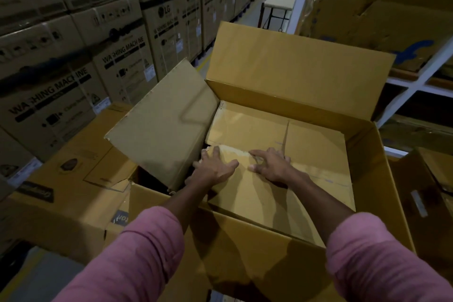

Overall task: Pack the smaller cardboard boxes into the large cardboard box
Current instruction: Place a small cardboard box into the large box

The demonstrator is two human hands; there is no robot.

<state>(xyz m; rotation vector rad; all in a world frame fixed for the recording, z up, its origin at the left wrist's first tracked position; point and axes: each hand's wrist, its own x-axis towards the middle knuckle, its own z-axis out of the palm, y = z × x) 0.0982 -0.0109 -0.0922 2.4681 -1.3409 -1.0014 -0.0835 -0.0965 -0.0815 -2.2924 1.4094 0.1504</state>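
Both hands pressed on a small box inside the big box.
Left hand and right hand spread flat, fingers nearly straight, gripping nothing, resting near the torn near-left corner. Left flap tilted inward; washing-machine cartons stacked to the left.

Smaller box, apparently flat, inside large box
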